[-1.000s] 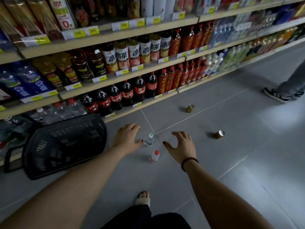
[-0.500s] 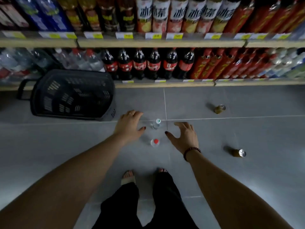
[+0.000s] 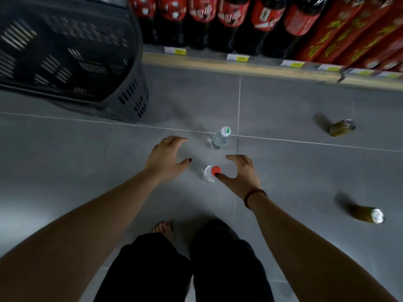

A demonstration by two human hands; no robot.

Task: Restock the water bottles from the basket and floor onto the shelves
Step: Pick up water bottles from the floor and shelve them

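Two small clear water bottles stand upright on the grey tiled floor. The red-capped bottle [image 3: 212, 172] is between my hands; the green-capped bottle [image 3: 221, 138] stands just beyond it on the tile joint. My left hand [image 3: 166, 159] hovers to the left of the red-capped bottle, fingers spread and holding nothing. To the right, my right hand [image 3: 242, 174] is open too, its thumb tip right at the red cap. The black plastic basket [image 3: 128, 88] sits on the floor at the upper left.
The bottom shelf edge [image 3: 257, 67] runs across the top, stocked with dark cola bottles [image 3: 231, 20] and red bottles [image 3: 349, 33]. Two brown drink bottles lie on the floor at the right [image 3: 341, 128] [image 3: 368, 214]. My legs and feet [image 3: 162, 228] are below the hands.
The view has dropped closer to the floor. Both hands have closed in around the red-capped bottle, and my right thumb now reaches its cap.
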